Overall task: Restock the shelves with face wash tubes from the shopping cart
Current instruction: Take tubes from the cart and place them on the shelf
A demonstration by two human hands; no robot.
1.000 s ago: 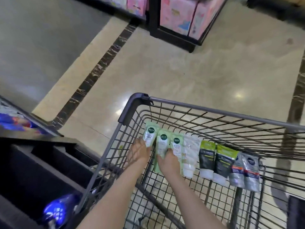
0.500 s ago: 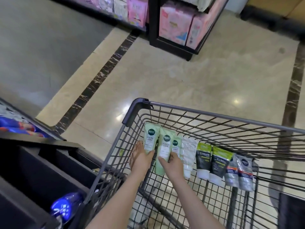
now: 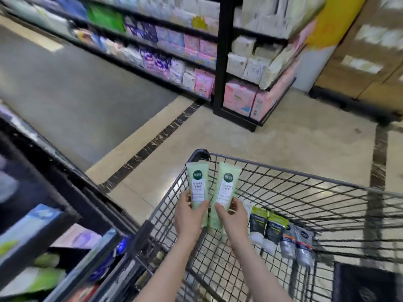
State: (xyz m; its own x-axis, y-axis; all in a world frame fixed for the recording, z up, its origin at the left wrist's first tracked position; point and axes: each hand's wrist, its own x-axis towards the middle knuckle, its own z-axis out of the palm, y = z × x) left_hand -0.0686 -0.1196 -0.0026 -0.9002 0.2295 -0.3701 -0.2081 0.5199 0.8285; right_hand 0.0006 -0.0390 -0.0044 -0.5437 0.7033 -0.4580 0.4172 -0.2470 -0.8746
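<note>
Upright, caps down, one pale green face wash tube (image 3: pixel 198 185) is gripped in the left hand (image 3: pixel 189 216) and another (image 3: pixel 226 189) in the right hand (image 3: pixel 234 216), with the dark shelf (image 3: pixel 72 205) lying to their left, nearer the left hand.

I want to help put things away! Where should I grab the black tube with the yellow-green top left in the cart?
Probably grip the black tube round its middle, reaching down from above. It leans against the cart wall with its white cap at the bottom, and its front faces up, free. A matching tube presses close beside it, so pinch front-to-back.
</note>
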